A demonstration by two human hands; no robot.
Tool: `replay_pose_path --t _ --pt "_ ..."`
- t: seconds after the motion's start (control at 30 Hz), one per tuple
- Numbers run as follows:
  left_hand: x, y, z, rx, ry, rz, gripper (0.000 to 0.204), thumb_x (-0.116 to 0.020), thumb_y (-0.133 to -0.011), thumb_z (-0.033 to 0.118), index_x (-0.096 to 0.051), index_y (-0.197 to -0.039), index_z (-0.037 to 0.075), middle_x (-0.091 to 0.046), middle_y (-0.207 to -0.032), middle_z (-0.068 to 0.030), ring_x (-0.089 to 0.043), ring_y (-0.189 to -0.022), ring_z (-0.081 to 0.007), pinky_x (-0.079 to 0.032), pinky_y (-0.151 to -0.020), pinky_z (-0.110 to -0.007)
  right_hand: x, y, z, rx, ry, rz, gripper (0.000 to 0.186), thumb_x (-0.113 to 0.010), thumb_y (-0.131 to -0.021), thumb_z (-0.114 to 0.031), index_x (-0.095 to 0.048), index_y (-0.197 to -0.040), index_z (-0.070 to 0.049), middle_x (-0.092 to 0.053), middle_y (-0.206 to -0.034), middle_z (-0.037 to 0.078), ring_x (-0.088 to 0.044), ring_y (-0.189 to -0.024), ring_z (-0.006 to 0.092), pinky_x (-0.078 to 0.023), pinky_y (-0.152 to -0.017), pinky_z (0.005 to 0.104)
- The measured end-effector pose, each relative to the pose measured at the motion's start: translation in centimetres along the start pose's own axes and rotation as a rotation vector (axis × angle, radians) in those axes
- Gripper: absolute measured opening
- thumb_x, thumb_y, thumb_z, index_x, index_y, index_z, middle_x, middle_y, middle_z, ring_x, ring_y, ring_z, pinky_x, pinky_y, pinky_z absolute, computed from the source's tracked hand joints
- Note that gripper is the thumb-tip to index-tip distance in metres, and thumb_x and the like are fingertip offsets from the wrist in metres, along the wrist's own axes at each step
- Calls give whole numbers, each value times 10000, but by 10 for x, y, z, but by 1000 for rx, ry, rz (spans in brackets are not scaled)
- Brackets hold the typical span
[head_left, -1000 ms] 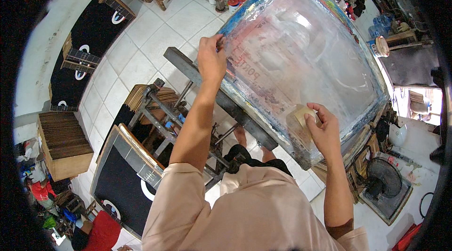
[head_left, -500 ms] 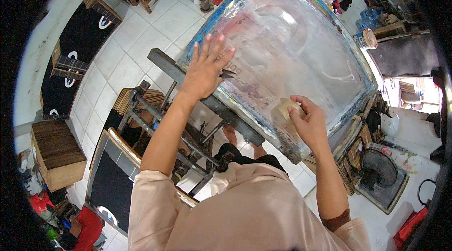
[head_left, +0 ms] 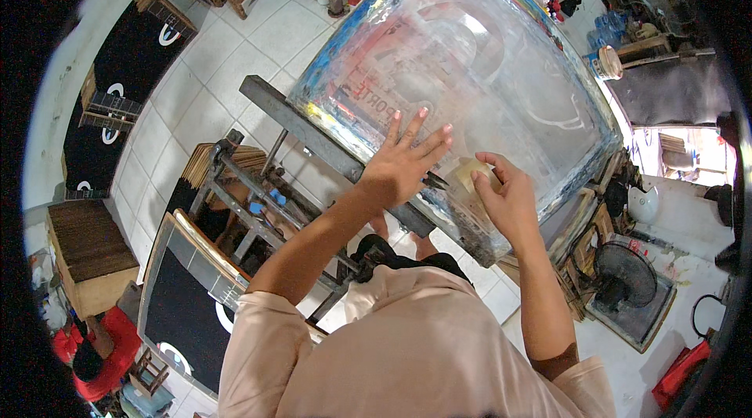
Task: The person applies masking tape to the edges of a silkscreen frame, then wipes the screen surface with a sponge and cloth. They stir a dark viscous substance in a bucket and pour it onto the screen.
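Observation:
A large framed printing screen [head_left: 509, 97] with paint-smeared edges lies tilted in front of me. My left hand [head_left: 399, 171] is palm down near its front edge, fingers spread. From the thumb side of that hand juts a small dark pointed thing [head_left: 435, 180]; its other end is hidden, so I cannot tell its kind. At the right end of the front edge, my right hand [head_left: 505, 191] is closed, thumb against fingers, on a pale yellow see-through piece like tape [head_left: 468, 177]. Faint lettering and a round shape show through the screen's middle.
A dark metal bar [head_left: 301, 128] runs along the screen's front, above a metal stand [head_left: 262, 202]. Black printed panels [head_left: 117, 89] lean along the left wall, near a brown stacked box [head_left: 90, 253]. A fan [head_left: 627, 273] stands at right. A person in red [head_left: 117, 347] is at lower left.
My left hand has slid right and toward me along the screen's front edge, closer to my right hand; the dark pointed thing moved with it. My right hand has stayed nearly in place.

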State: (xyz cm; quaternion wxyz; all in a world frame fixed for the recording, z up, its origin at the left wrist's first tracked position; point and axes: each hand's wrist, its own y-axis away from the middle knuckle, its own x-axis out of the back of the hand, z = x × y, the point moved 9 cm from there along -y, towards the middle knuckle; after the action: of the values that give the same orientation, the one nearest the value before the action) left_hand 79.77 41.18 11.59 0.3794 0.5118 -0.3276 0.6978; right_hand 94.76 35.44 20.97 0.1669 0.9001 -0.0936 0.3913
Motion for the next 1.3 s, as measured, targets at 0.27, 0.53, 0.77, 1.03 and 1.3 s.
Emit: replay_pose_path --t 0.27,0.53,0.77,1.03,1.3 --pt "-3 9 22 -37 35 -80 835 -656 -975 308 -288 -1707 145 -143 -1809 -21 -18 -1658 -413 -47 -1310 -675 4 5 -9 7 71 -56 386 -713 -956 -224 -719 -1295 -39 -774 -999 250 -748 -828 386 -574 -792 444" --pt "-2 7 26 13 -47 -68 821 -634 -978 298 -287 -1706 146 -155 -1806 1 -29 -1663 -379 -47 -1319 -653 12 13 19 27 284 -59 423 -695 -956 -267 -698 -1301 -22 -758 -1062 281 -738 -1005 459 -562 -899 524" --pt "24 26 26 143 309 172 757 -732 -906 204 -450 -1597 80 -444 -1638 -128 -291 -1574 -422 -234 -1285 -581 21 10 39 -88 392 -45 438 -711 -911 -352 -750 -1216 -39 -759 -985 293 -740 -973 457 -586 -875 523" --pt "-34 93 48 724 1016 -102 305 -614 -1079 302 -605 -1153 6 -685 -971 -253 -655 -949 -465 -537 -880 -497 13 8 44 -62 398 -65 366 -737 -892 -375 -788 -1082 -67 -762 -898 258 -744 -896 451 -586 -835 532" --pt "-72 77 50 696 1508 73 362 -632 -1083 367 -684 -1084 9 -616 -775 -36 -568 -618 -135 -507 -586 -317 15 8 37 23 302 6 254 -691 -940 -302 -733 -989 -57 -762 -899 240 -728 -859 458 -563 -776 553"
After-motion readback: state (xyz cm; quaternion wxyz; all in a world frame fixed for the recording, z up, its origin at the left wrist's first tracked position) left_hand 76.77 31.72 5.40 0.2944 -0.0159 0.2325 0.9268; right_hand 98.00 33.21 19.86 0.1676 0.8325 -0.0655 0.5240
